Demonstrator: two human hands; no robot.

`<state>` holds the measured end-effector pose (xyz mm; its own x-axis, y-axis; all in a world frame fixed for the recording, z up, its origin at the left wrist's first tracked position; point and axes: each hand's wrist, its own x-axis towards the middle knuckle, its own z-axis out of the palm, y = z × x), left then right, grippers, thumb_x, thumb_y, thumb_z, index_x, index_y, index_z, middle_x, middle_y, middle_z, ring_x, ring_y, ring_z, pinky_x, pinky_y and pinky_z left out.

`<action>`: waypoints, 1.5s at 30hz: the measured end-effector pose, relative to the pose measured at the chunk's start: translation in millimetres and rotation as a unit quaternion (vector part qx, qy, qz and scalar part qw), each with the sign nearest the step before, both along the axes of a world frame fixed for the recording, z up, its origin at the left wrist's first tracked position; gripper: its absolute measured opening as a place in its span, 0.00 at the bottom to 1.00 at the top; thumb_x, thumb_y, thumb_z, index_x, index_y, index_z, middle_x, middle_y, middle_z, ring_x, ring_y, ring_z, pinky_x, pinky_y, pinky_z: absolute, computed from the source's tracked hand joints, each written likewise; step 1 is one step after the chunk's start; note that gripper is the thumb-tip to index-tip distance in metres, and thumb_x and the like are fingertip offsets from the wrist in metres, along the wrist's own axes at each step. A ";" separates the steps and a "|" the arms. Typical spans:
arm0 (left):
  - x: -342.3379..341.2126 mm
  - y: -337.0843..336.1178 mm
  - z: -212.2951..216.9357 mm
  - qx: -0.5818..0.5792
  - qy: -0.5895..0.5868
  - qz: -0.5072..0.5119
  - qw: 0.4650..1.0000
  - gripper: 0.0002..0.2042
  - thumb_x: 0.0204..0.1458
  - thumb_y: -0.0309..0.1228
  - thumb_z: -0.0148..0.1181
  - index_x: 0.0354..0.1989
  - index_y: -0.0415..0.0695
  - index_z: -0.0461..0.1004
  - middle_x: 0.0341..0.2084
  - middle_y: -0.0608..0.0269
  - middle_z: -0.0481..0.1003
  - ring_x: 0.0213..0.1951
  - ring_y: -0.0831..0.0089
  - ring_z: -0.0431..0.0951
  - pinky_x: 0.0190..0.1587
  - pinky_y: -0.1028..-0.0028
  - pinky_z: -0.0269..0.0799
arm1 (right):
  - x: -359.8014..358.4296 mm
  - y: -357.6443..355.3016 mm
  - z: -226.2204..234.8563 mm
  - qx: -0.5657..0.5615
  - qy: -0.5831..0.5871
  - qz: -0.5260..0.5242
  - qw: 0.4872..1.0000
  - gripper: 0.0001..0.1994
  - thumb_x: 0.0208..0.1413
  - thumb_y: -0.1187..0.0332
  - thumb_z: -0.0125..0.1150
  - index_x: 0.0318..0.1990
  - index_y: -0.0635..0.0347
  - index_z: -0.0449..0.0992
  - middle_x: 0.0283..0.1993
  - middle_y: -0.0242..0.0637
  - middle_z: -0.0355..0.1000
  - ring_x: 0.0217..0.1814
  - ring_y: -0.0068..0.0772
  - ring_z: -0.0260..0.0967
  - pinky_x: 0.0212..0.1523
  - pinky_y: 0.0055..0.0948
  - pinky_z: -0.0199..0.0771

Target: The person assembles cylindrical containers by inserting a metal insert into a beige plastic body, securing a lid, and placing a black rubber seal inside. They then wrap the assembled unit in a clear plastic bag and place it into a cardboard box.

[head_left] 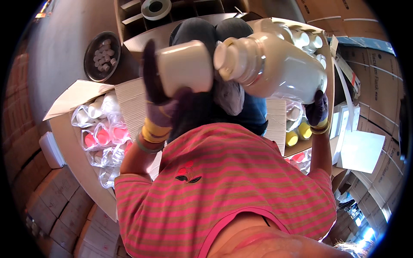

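Note:
My left hand (155, 96), in a dark purple glove with a yellow cuff, is closed around a cream cup-shaped flask lid (186, 68). In my right hand (317, 111), gloved the same way, rests the base end of a large cream vacuum flask (284, 66). The flask lies tilted on its side, and its neck with a pale stopper (227, 59) points left toward the lid. A small gap separates lid and stopper. Below the neck, a crumpled clear plastic bag (230, 96) hangs over my lap.
At far left stands a dark round bowl (87, 64) of small white pieces. Open cartons (69, 137) flank me, holding bagged bottles with pink or yellow tops (304, 130). A divided carton (142, 26) with a white ring is ahead. Stacked boxes (378, 81) rise at right.

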<state>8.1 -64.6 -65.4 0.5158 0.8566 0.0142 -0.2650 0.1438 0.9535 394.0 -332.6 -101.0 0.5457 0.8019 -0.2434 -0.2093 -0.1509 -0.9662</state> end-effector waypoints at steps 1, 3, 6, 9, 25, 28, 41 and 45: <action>9.9 -7.1 -6.3 0.029 -0.010 -0.003 1.000 0.51 0.46 0.30 0.71 0.75 0.44 0.40 0.62 0.53 0.61 0.62 0.58 0.66 0.63 0.60 0.65 | -4.6 8.3 5.2 -0.009 -0.053 0.037 0.998 0.25 0.67 0.54 0.55 0.65 0.60 0.66 0.59 0.35 0.70 0.59 0.26 0.67 0.57 0.28 0.69; 21.4 -16.2 -12.9 0.118 0.003 -0.029 0.993 0.52 0.46 0.32 0.71 0.75 0.42 0.38 0.64 0.51 0.58 0.64 0.57 0.62 0.66 0.58 0.59 | -16.4 21.7 9.2 0.048 0.000 0.054 0.997 0.21 0.65 0.61 0.59 0.61 0.62 0.70 0.53 0.31 0.73 0.54 0.21 0.67 0.53 0.24 0.68; 19.9 -14.6 -28.5 0.249 0.136 -0.010 0.959 0.47 0.49 0.39 0.67 0.73 0.38 0.44 0.64 0.46 0.58 0.64 0.49 0.60 0.66 0.55 0.56 | 9.9 21.2 34.4 -0.081 -0.250 0.112 0.958 0.18 0.63 0.64 0.62 0.57 0.61 0.73 0.48 0.30 0.75 0.48 0.22 0.70 0.50 0.26 0.70; 16.7 -29.5 -41.3 0.340 0.306 0.057 0.887 0.41 0.45 0.42 0.67 0.68 0.42 0.57 0.61 0.46 0.60 0.64 0.45 0.58 0.67 0.53 0.53 | -2.8 71.0 91.8 -0.004 -0.325 0.212 0.922 0.19 0.55 0.67 0.69 0.52 0.64 0.76 0.47 0.37 0.78 0.44 0.26 0.76 0.47 0.28 0.75; 32.6 208.0 -84.6 0.343 0.356 0.065 0.867 0.07 0.54 0.30 0.62 0.39 0.45 0.82 0.39 0.55 0.81 0.38 0.60 0.82 0.42 0.69 0.77 | -130.7 303.2 123.4 -0.101 -0.653 0.506 0.554 0.36 0.53 0.32 0.55 0.41 0.63 0.74 0.17 0.48 0.72 0.21 0.51 0.74 0.22 0.43 0.70; 56.8 320.8 -203.7 0.411 0.525 0.052 0.743 0.21 0.51 0.40 0.66 0.53 0.48 0.77 0.57 0.55 0.73 0.61 0.57 0.70 0.62 0.63 0.67 | -120.5 310.2 135.2 -0.075 -0.619 0.539 0.566 0.38 0.50 0.31 0.58 0.47 0.64 0.74 0.20 0.47 0.73 0.23 0.50 0.75 0.23 0.41 0.70; 141.0 270.2 -106.1 0.191 0.083 -0.008 0.978 0.34 0.52 0.36 0.69 0.66 0.42 0.61 0.57 0.50 0.70 0.57 0.57 0.72 0.61 0.63 0.69 | -62.5 355.3 60.7 0.115 -0.275 0.288 0.910 0.22 0.66 0.71 0.55 0.66 0.64 0.66 0.49 0.40 0.77 0.53 0.25 0.72 0.48 0.26 0.75; 142.0 176.8 23.4 0.010 -0.208 -0.117 0.971 0.37 0.61 0.29 0.58 0.74 0.43 0.43 0.65 0.54 0.60 0.64 0.64 0.64 0.64 0.64 0.63 | -83.4 370.4 86.7 0.285 -0.355 0.269 0.849 0.35 0.58 0.67 0.65 0.70 0.67 0.56 0.60 0.43 0.69 0.59 0.33 0.69 0.59 0.31 0.69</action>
<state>150.2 112.2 -42.0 0.6418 0.7144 0.2788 -0.5906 0.2285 0.7739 310.6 37.9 -14.3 -0.0898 0.8581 0.5055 0.4076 0.4948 -0.7675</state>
